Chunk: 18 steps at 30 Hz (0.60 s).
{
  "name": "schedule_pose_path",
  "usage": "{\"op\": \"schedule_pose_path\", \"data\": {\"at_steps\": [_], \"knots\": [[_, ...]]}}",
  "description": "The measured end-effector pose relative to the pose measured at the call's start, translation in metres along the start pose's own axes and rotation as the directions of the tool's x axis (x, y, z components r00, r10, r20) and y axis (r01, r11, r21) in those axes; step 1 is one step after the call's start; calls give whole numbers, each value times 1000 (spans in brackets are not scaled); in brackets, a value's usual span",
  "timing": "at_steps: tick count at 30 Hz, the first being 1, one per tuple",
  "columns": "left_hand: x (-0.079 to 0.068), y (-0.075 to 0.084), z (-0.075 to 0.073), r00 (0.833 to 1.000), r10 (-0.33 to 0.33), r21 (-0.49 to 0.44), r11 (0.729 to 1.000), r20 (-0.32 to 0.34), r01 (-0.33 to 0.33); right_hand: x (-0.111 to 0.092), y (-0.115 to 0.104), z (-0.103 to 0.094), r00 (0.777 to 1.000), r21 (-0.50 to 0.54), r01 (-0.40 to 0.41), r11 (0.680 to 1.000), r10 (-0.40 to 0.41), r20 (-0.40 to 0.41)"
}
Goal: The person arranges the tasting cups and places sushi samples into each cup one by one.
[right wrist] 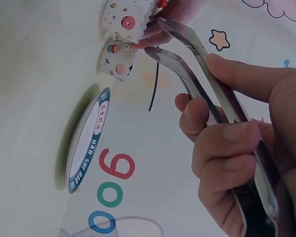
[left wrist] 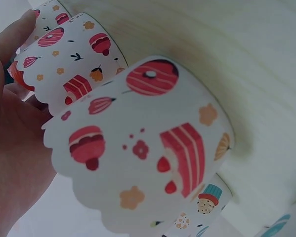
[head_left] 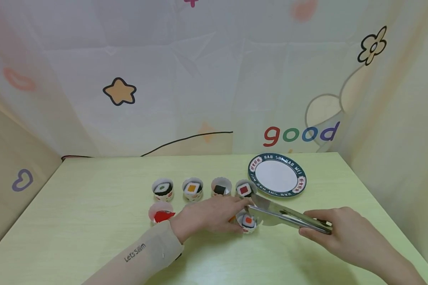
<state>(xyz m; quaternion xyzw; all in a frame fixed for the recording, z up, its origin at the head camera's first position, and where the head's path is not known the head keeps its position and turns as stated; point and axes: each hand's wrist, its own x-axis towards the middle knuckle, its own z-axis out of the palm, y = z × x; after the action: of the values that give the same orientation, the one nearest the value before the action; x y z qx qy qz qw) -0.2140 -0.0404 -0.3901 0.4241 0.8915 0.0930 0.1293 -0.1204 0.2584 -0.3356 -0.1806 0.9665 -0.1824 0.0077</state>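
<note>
My left hand reaches over the front row of paper cups and grips the front right paper cup, thumb on its near side and fingers on the far side. In that cup sits a white sushi roll with an orange centre. My right hand holds metal tongs by their arms. The tongs' tips are spread beside that cup, with nothing between them in the right wrist view. Behind, a back-row cup holds a sushi roll with a red centre. My left hand hides part of the front row.
A white plate with a dark green patterned rim lies at the back right. Along the back row stand more cups, with rolls of green, yellow and black. A cup with a red piece stands front left. A printed curtain surrounds the table.
</note>
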Motion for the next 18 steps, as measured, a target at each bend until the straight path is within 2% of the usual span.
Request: {"op": "schedule_pose_path", "data": {"at_steps": [7,18], "knots": [[-1,-1,2,1000,1,8,1000,-2,-1,-1,3,2,999,-7,-1,1000,1,-49],[-5,-2,3,1000,4,-47,999,-10,-4,1,10,3,995,-27,-86,996,85,-57]]}}
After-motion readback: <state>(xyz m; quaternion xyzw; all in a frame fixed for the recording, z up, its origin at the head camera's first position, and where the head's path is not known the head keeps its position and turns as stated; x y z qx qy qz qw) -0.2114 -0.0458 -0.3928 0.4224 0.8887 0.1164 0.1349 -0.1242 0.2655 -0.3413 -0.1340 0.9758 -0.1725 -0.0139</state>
